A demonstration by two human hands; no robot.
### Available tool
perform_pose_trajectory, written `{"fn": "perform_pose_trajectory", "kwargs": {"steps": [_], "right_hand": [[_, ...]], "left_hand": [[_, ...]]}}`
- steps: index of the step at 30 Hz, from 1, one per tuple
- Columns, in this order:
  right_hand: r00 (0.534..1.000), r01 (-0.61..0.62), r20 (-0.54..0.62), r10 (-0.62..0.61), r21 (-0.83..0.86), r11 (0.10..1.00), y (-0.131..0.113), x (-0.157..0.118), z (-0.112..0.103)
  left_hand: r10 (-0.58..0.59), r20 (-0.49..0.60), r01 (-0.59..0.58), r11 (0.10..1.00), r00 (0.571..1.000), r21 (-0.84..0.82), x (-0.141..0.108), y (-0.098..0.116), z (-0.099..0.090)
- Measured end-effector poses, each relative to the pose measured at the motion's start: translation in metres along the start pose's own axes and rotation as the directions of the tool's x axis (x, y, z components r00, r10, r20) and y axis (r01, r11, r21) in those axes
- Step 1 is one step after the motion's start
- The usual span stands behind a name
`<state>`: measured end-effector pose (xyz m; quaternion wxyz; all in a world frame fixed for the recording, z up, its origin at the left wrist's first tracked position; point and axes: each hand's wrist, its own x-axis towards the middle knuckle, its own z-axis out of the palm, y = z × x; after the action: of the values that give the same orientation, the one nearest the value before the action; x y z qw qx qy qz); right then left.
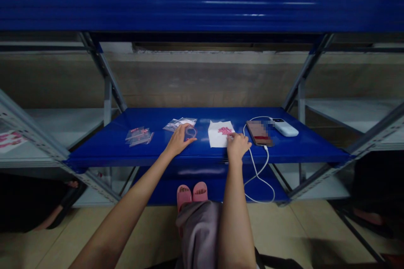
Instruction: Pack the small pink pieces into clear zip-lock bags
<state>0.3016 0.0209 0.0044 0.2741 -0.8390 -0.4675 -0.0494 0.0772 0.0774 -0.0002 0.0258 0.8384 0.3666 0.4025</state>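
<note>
My left hand [179, 141] curves its thumb and fingers around a small clear round thing [190, 133] with a pinkish rim, on the blue shelf. Whether it is a ring, a roll or a shallow dish I cannot tell. Just behind that hand lie several clear plastic bags [176, 123]. My right hand [238, 147] is at the lower right corner of a white sheet of paper [214, 138], fingertips pinched together; what is between them is too small to make out. Several small pink pieces [225, 130] are heaped on the paper, close to those fingertips.
Farther left lie clear bags [139, 135] with small pink pieces inside. To the right are a phone [259, 133], a pale power bank [285, 127] and a white cable [256, 172] hanging over the shelf's front edge. A blue beam [202, 10] crosses above.
</note>
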Motion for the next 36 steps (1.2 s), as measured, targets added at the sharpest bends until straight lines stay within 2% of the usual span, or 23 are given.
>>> {"fn": "perform_pose_trajectory", "kwargs": {"steps": [5,9,18,24,31,34,36], "right_hand": [[1.000,0.013,-0.027,-0.013,-0.021,1.000,-0.001,0.005,0.002],[0.997,0.043,-0.067,-0.045,-0.039,0.998,0.001,0.005,0.006],[0.994,0.097,-0.047,-0.102,-0.093,0.991,-0.003,0.008,0.009],[0.995,0.086,-0.039,-0.091,-0.127,0.988,-0.009,0.010,0.011],[0.995,0.086,-0.042,-0.091,-0.120,0.989,-0.009,0.009,0.011],[0.995,0.078,-0.060,-0.082,-0.060,0.995,-0.007,0.009,0.008],[0.995,0.067,-0.078,-0.062,0.054,0.996,-0.009,0.010,0.002]], "left_hand": [[0.104,-0.053,-0.110,0.985,0.993,-0.133,-0.005,-0.001,0.000],[0.147,-0.072,-0.156,0.978,0.987,-0.141,-0.005,-0.002,0.001],[0.203,0.042,-0.199,0.977,0.978,-0.080,0.001,0.003,-0.001],[0.154,0.092,-0.160,0.985,0.984,0.059,0.003,0.006,-0.003],[0.144,0.113,-0.147,0.989,0.983,0.027,0.003,0.007,-0.003],[0.141,0.106,-0.144,0.989,0.984,0.018,0.003,0.006,-0.002],[0.138,0.096,-0.140,0.990,0.986,0.014,0.004,0.005,-0.002]]}}
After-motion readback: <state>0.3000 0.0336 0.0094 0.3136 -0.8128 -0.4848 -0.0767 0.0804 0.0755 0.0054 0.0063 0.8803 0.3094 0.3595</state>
